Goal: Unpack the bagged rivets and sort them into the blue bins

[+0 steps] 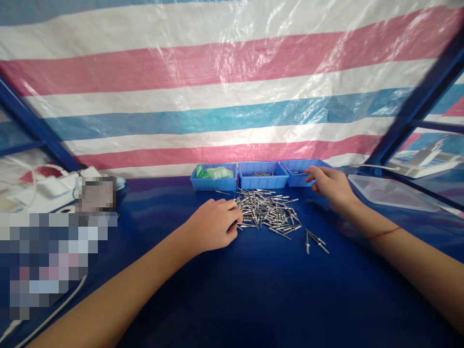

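A loose pile of silver blind rivets (pixel 266 210) lies on the dark blue table. At its left edge is my left hand (pixel 214 223), back upward, its fingers curled down among the rivets. What its fingertips pinch is hidden. My right hand (pixel 331 186) hovers at the front right corner of the right blue bin (pixel 302 180), thumb and fingers bent but apart, with nothing visible between them. A few rivets show inside that bin. The middle blue bin (pixel 263 182) also contains some rivets. Several rivets (pixel 317 240) lie apart from the pile, nearer to me.
The left blue bin (pixel 214 184) holds green and clear plastic bags. A clear plastic lid (pixel 391 193) lies at the right. White power strips and cables (pixel 54 191) occupy the left side. A striped sheet (pixel 217 111) hangs behind, between blue frame posts.
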`<act>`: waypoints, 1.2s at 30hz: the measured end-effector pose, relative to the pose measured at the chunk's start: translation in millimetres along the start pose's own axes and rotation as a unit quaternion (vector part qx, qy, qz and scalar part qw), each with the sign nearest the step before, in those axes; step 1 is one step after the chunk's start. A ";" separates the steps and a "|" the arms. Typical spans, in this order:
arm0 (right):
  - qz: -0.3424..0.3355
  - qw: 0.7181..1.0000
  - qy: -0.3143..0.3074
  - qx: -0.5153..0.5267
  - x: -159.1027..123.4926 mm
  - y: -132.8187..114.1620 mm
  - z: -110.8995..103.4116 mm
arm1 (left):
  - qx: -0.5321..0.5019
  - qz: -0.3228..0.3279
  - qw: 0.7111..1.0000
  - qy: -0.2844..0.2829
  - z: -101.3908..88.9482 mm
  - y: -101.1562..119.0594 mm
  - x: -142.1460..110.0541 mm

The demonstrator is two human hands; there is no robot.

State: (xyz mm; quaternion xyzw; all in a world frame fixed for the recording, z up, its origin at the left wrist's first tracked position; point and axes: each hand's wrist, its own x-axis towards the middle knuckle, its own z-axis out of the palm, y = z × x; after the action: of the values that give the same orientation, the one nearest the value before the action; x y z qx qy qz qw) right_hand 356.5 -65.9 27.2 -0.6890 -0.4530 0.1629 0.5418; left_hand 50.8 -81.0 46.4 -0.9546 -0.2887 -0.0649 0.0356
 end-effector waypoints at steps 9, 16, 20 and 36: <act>-0.234 0.946 -0.200 -0.105 -51.5 -23.6 15.9 | 0.042 0.052 0.998 0.003 6.9 -8.5 5.5; -0.394 0.854 -0.316 -0.123 -90.9 -42.3 22.6 | 0.011 0.059 0.996 0.070 1.9 4.8 7.0; -0.411 0.840 -0.340 -0.103 -98.1 -42.6 25.6 | -0.168 0.018 0.974 0.150 3.7 19.9 6.8; -0.346 0.877 -0.331 -0.048 -99.1 -42.0 27.3 | -0.360 -0.101 0.903 0.214 10.0 29.3 7.9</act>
State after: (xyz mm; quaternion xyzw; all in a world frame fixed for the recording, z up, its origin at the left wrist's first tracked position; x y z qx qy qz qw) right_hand 265.0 -128.8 28.5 -0.4195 -0.8224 0.1619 0.3484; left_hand 74.6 -100.0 36.7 -0.8313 -0.3263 -0.3700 -0.2562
